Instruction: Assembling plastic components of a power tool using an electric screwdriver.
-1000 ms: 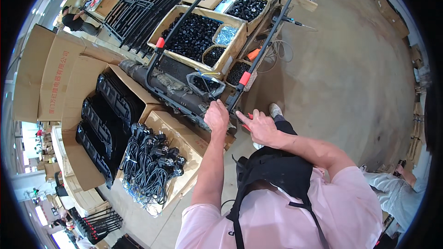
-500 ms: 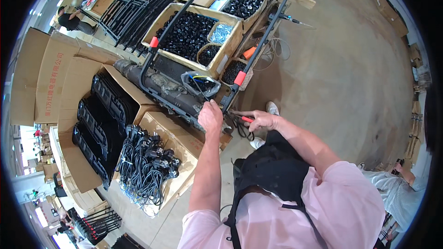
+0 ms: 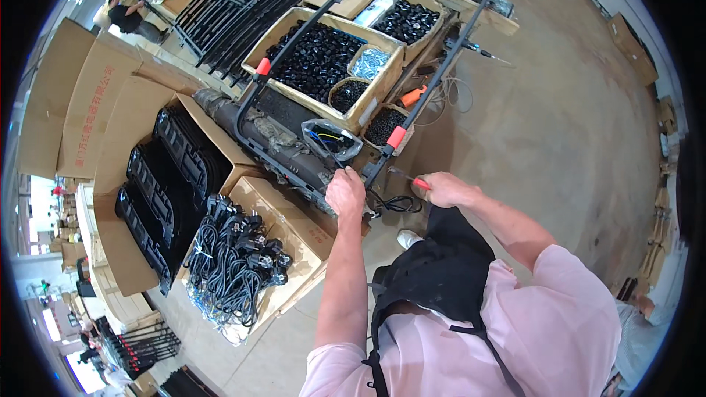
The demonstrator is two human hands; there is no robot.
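Note:
My left hand is closed round a thin black cable at the near end of a black tubular frame. Part of the cable runs up toward a clear plastic bag of small parts; the rest is hidden in my fist. In my right hand is a red-handled tool with a thin metal shaft. The shaft points left toward the frame's right bar, apart from it; its tip is too small to make out. Below the frame's end, between my hands, hangs a loop of black cable.
Beneath the frame stands a wooden tray of black caps and screws. Left are a carton of black plastic parts and a bundle of black power cords. An orange-handled tool lies right. Stacked black frames stand behind.
My right hand has drawn the red-handled tool back to the right, away from the frame's end. My left hand stays closed at the frame. The whole view has shifted slightly.

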